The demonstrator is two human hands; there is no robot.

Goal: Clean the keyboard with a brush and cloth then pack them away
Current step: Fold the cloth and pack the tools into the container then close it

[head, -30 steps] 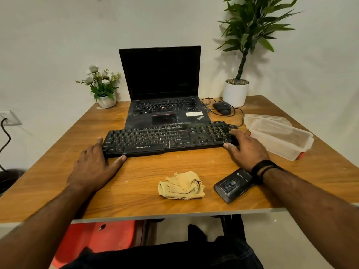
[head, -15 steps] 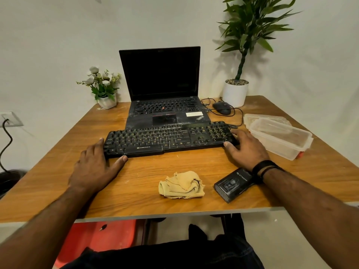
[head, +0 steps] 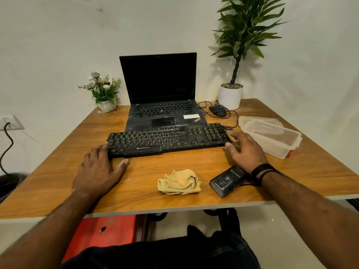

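Observation:
A black keyboard lies across the middle of the wooden table, in front of an open laptop. My left hand lies flat at the keyboard's left end, fingers touching its edge and thumb stretched along the front. My right hand rests at the keyboard's right end, fingers straight against its side. A crumpled tan cloth sits near the table's front edge between my arms. A clear plastic container stands at the right. No brush shows in view.
A small black device lies by my right wrist. A black mouse with cable and a white potted plant stand at the back right, a small flower pot at the back left. A red stool shows under the table.
Both hands stay at the keyboard's ends. The camera has tilted slightly, and the keyboard sits about where it was.

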